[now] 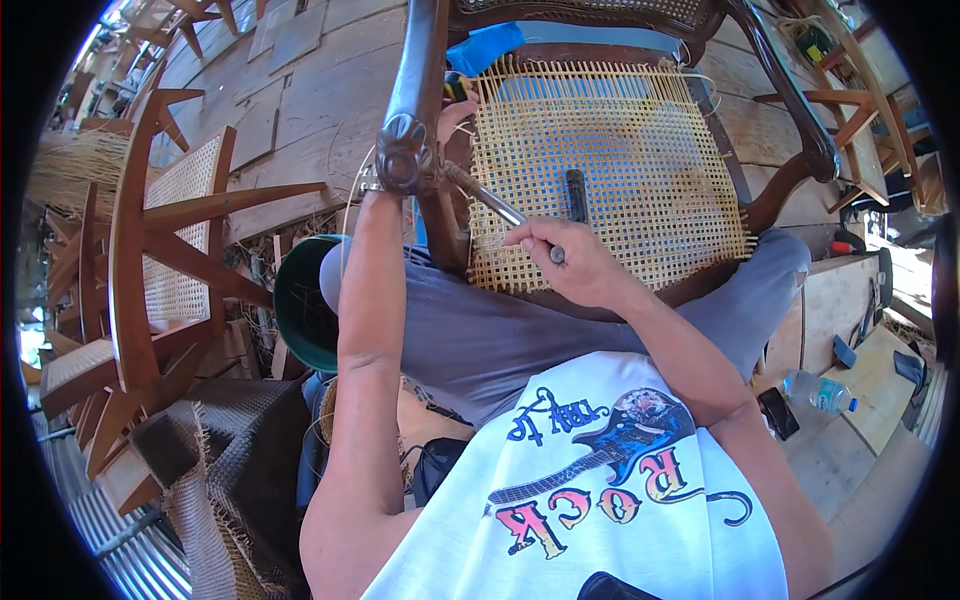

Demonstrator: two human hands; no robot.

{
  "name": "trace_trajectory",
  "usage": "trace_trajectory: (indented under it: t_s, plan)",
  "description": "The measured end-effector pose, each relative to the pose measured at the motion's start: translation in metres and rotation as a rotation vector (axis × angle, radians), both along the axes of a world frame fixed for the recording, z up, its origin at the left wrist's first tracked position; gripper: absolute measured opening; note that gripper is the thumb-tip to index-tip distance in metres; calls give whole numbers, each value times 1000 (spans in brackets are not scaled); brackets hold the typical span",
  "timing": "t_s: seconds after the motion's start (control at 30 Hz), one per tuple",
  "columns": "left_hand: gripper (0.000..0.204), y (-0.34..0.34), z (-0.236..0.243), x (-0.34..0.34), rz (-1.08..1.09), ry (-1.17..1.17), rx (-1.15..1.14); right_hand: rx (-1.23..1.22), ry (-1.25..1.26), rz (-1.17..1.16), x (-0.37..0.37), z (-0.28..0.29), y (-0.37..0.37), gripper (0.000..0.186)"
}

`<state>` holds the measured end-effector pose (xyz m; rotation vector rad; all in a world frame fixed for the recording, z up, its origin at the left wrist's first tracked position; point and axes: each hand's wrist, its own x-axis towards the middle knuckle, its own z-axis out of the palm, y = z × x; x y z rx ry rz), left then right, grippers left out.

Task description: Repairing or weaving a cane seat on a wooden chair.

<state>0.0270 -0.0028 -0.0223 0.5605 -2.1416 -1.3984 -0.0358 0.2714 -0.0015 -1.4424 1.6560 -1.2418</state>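
Observation:
A wooden armchair (420, 215) stands before me, a sheet of woven cane (620, 150) across its seat frame. My left arm reaches behind the chair's carved armrest. Partly hidden by it, my left hand (455, 118) is closed on a yellow-and-black tool handle (457, 88) at the seat's left edge; its working end is hidden. My right hand (575, 258) grips a metal-shafted tool (505, 208) over the front left of the cane. The tool's far end lies by the armrest post and cannot be made out clearly. A short black bar-shaped object (577, 195) rests on the cane.
Wooden chair frames with cane panels (185, 230) are stacked at left. A dark green bucket (305, 300) sits beside my left knee. Blue material (487, 47) lies at the seat's back left corner. At right are a water bottle (820, 391) and a dark phone-like object (778, 413).

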Motion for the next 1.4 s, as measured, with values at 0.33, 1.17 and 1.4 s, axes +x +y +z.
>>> trace_trajectory:
  t_s: [0.33, 1.17, 1.4]
  plan:
    - [20, 9, 19, 5, 61, 56, -167, 20, -20, -65, -9, -4, -9, 18]
    - [14, -2, 12, -2, 58, 386, 96, 146, -151, -185, -41, 10, 27, 36]
    - [14, -5, -6, -3, 61, 175, -65, 143, -275, -459, -50, 0, -5, 42]
